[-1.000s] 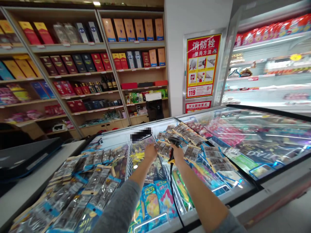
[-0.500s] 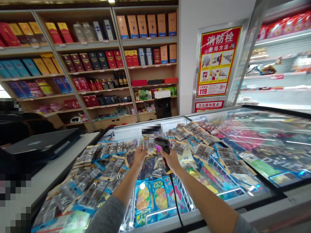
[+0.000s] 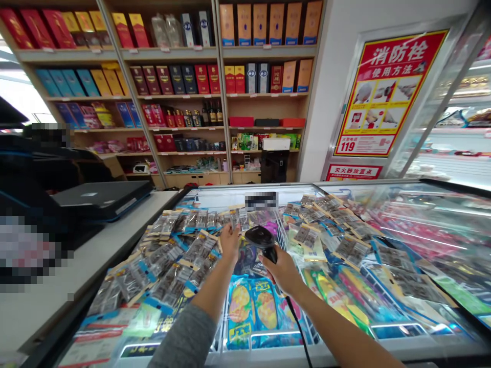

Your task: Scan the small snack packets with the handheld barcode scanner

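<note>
My left hand (image 3: 229, 239) pinches a small clear packet (image 3: 237, 219) by its lower edge and holds it upright over the chest freezer (image 3: 215, 197). My right hand (image 3: 282, 270) is wrapped round the handle of a black barcode scanner (image 3: 261, 239), whose head points left toward the packet. A black cable (image 3: 297, 327) runs down from the scanner along my right forearm. Several similar packets (image 3: 180, 250) lie in rows on the freezer's glass lid to the left and right of my hands.
Colourful ice-cream bags (image 3: 249, 306) show below my arms in the freezer. A white counter (image 3: 76, 266) with a dark laptop (image 3: 102, 197) stands at left. Shelves of boxed goods (image 3: 199, 76) fill the back wall. A red poster (image 3: 387, 92) hangs at right, beside a glass-door cooler (image 3: 456, 117).
My head has turned left and drawn closer, so the shelves and counter fill more of the view. Both hands have come back toward me, the left one still holding a packet by the scanner.
</note>
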{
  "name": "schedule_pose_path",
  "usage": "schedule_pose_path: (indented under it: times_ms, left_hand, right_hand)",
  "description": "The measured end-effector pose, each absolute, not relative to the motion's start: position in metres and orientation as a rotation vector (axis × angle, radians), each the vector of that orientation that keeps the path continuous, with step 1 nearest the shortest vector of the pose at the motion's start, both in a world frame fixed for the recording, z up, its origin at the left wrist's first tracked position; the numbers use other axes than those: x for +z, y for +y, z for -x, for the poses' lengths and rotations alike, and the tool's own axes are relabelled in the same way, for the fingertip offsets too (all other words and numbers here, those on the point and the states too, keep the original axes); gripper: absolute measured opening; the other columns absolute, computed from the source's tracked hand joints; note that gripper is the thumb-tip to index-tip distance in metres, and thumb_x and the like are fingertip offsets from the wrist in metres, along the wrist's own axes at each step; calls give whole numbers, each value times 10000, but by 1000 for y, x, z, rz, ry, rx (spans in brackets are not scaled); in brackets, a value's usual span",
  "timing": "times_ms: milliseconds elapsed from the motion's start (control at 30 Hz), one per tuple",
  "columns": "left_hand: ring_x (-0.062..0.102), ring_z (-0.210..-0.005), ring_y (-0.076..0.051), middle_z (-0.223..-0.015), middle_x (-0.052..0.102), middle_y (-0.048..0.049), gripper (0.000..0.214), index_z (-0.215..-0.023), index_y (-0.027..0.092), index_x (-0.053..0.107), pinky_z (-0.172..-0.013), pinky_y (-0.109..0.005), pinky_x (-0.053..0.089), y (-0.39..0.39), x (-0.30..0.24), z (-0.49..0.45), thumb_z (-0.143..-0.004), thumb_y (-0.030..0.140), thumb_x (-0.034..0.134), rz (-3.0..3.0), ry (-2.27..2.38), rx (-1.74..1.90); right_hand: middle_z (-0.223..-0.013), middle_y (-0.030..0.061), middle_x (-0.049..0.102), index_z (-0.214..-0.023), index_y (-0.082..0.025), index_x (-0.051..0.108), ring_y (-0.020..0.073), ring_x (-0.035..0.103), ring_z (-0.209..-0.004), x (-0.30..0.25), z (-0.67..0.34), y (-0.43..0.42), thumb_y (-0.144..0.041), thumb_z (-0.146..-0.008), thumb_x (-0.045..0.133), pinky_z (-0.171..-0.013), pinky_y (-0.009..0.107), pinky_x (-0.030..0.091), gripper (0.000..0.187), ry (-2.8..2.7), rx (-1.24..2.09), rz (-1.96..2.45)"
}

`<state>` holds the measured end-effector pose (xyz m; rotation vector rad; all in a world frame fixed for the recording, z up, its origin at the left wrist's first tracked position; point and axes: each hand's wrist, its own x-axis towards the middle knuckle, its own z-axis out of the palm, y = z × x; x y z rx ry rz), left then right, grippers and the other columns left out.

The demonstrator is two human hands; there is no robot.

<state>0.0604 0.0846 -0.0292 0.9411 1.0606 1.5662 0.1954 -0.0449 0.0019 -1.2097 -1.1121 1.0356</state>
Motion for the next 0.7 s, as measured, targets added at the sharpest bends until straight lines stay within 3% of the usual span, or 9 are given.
schedule_pose_path:
  times_ms: [467, 700]
  left_hand:
    - [594, -675, -116, -734, 643, 16, 346, -800, 172, 614, -627, -222, 474, 81, -25, -63, -581, 388, 773, -812, 1016, 1609]
    - [649, -742, -162, -830, 701, -34, 300, -944, 156, 669, -662, -269, 515, 84, -14, -47, -719, 353, 689, -960, 1121, 1705]
  right_hand:
    - [-425, -75, 473, -819, -210, 569, 112, 417, -330, 3, -196, -45, -414, -785, 623, -389, 234, 319, 213, -1294, 976, 1296]
    - [-443, -106, 458, -847, -209, 509, 92, 385, -285, 5, -158, -26, -469, -692, 682, -301, 216, 293, 349, -1010, 1159, 1071]
